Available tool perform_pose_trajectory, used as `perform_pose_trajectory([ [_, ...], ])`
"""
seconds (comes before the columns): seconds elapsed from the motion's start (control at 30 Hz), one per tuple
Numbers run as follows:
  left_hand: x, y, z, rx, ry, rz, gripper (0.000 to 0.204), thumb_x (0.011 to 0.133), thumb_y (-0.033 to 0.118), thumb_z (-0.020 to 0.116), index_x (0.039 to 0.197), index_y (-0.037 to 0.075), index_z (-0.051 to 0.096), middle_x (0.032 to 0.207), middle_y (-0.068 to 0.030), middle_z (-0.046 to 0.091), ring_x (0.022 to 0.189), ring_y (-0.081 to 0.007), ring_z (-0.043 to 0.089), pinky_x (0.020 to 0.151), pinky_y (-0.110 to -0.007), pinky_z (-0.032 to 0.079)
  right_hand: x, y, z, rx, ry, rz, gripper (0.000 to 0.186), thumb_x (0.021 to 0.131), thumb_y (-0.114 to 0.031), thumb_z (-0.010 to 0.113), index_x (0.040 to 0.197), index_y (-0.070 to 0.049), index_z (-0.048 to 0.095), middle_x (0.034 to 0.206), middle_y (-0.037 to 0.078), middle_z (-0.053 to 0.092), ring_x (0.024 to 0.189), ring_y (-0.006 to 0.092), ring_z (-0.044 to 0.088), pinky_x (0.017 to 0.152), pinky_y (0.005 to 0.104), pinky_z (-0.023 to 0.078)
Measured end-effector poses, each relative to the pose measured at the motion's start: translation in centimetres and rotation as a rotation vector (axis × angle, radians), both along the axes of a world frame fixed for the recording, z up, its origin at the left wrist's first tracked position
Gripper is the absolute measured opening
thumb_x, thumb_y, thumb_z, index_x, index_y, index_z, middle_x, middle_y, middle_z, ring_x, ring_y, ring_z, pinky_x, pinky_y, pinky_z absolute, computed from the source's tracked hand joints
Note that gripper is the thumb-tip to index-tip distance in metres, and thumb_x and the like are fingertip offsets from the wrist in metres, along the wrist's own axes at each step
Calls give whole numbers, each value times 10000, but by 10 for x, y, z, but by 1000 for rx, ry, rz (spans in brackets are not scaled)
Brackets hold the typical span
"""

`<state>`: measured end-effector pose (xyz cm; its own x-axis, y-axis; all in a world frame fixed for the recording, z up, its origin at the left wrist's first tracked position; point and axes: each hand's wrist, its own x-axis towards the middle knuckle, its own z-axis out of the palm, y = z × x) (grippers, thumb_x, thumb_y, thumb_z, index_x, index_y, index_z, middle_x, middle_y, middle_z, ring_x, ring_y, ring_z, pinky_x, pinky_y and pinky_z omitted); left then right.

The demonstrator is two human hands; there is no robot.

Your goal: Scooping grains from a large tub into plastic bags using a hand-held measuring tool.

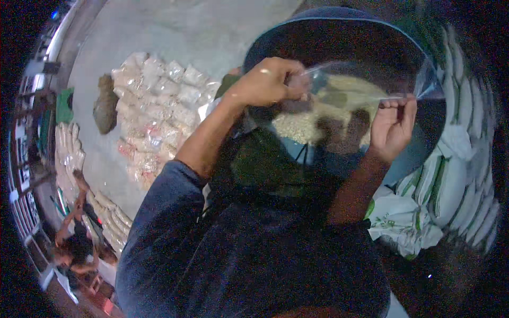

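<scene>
A clear, thin plastic bag (428,85) is stretched sideways between my two hands. My left hand (273,82) is closed, pinching the bag's left side. On the right, my right hand (393,127) has its fingers curled and pinched on the bag's edge. Both hands are over a large dark round tub (339,19). Pale yellowish grain (297,124) lies inside the tub, partly seen through the plastic. I cannot make out anything inside the bag.
Many filled clear bags (154,95) cover the floor to the left, beside a brown sack (105,103). More packs (69,143) stand in rows near another person (77,238) at lower left. White sacks (466,100) are stacked at right, with a crumpled green-and-white sack (405,217) nearer.
</scene>
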<state>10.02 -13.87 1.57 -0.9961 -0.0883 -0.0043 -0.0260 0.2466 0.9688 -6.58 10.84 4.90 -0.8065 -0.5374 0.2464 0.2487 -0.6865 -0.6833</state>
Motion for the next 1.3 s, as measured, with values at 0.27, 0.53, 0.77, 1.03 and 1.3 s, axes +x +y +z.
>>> perform_pose_trajectory([
  [0.27, -14, 26, -12, 793, -117, 292, 143, 819, 157, 682, 876, 26, 670, 770, -12, 626, 722, -92, 566, 608, -244, 453, -49, 104, -199, 501, -233, 118, 393, 901, -232, 557, 1254, -63, 517, 1120, 103, 624, 997, 215, 600, 787, 367, 514],
  [0.53, 41, 26, -36, 95, -232, 575, 223, 804, 140, 720, 667, 7, 604, 623, 15, 570, 562, -56, 443, 516, -240, 343, -105, -60, -352, 1615, 957, -517, 422, 825, -278, 606, 1198, -86, 554, 811, 81, 666, 689, 188, 624, 613, 351, 507],
  [0.77, 50, 43, -52, 225, -196, 567, 196, 871, 148, 645, 991, -1, 687, 893, -5, 666, 749, -73, 557, 700, -223, 437, -64, -37, -276, 1937, 1168, 147, 437, 807, -279, 667, 1154, -40, 551, 786, 104, 649, 633, 219, 616, 580, 392, 502],
  [1.03, -37, 119, -74, 358, -260, 400, 158, 832, 126, 687, 755, 49, 573, 750, -37, 626, 689, -82, 569, 599, -233, 459, 50, 33, -123, 928, -68, -70, 533, 739, -226, 773, 1150, 23, 545, 997, 146, 607, 886, 284, 614, 768, 388, 503],
  [1.3, -22, 128, -48, 146, -119, 408, 159, 871, 136, 648, 763, 51, 568, 695, -19, 590, 564, -64, 498, 503, -229, 400, 53, 77, -105, 987, 135, -232, 410, 819, -60, 694, 1162, 29, 487, 911, 54, 614, 832, 120, 617, 699, 265, 510],
])
